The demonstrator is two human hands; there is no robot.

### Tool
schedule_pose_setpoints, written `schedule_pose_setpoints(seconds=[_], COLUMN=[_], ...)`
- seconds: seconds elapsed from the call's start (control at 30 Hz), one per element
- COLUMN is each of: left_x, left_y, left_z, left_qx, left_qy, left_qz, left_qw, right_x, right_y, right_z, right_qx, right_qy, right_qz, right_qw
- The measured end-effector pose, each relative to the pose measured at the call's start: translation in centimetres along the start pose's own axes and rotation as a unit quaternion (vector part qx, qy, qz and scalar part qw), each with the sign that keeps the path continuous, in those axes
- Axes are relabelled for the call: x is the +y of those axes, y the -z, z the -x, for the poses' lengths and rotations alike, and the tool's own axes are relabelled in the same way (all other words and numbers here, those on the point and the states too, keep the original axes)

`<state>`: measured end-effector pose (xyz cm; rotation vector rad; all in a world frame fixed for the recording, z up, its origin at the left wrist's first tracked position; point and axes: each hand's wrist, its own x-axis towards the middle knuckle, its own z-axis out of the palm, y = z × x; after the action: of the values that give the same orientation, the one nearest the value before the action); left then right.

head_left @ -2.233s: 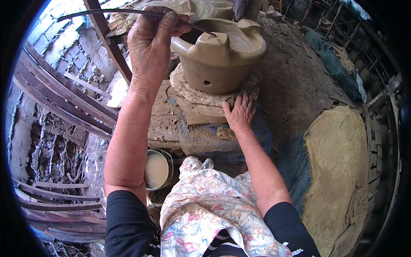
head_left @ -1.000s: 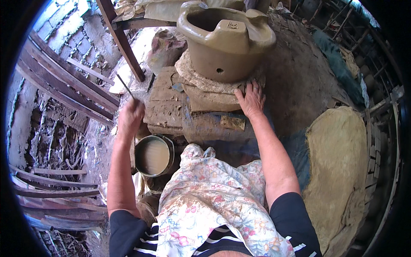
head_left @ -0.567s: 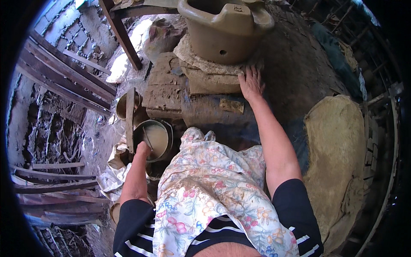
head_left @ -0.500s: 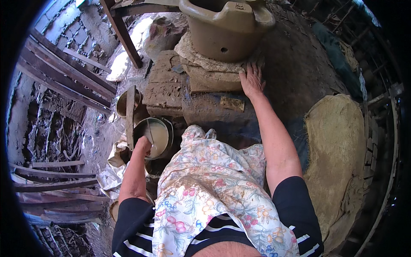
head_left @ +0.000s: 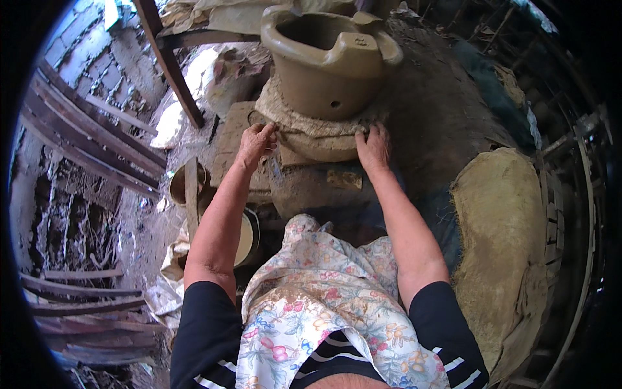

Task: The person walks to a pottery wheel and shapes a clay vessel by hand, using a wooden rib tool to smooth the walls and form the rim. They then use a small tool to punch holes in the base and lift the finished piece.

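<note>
A large wet-looking clay stove [head_left: 324,91], brown, with a wide rim, a raised lug and a small round hole low in its front, stands upright ahead of me. Beneath it lies a crusted, folded sackcloth [head_left: 311,124] on a clay-coloured block. My left hand [head_left: 257,146] is closed at the cloth's left front corner, fingertips pinching its edge. On the right, my right hand [head_left: 374,148] has its fingers curled over the front edge of the same cloth, thumb toward the middle. Neither hand touches the stove wall.
A bucket of cloudy liquid [head_left: 247,240] stands partly behind my left forearm, near another pail [head_left: 178,185] and an upright wooden board [head_left: 192,194]. A stuffed sack [head_left: 499,227] lies at the right. Wooden table legs [head_left: 170,61] rise at the far left.
My left hand has left the bucket and moved up to the cloth's left corner. My right hand has curled its fingers at the cloth edge. The view has shifted slightly.
</note>
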<state>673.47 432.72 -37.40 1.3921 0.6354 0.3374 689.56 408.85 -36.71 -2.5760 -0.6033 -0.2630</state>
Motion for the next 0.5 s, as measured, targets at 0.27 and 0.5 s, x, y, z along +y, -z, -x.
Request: schedule_pose_setpoints(seconds=[0.27,0.5], left_x=[3.0,3.9], left_y=[-1.7,-1.8], left_z=[-1.8,-1.5], left_qx=[0.075,0.022], left_qy=[-0.018,0.002], left_qz=[-0.101,-0.056], left_qw=[0.992,0.998], right_x=[-0.4,-0.5], right_y=[2.4,3.1], right_z=[-2.5,-5.7], right_qx=[-0.045,-0.163], right_qy=[-0.054,-0.100], right_qz=[-0.032,-0.042], right_qw=[0.997,0.981])
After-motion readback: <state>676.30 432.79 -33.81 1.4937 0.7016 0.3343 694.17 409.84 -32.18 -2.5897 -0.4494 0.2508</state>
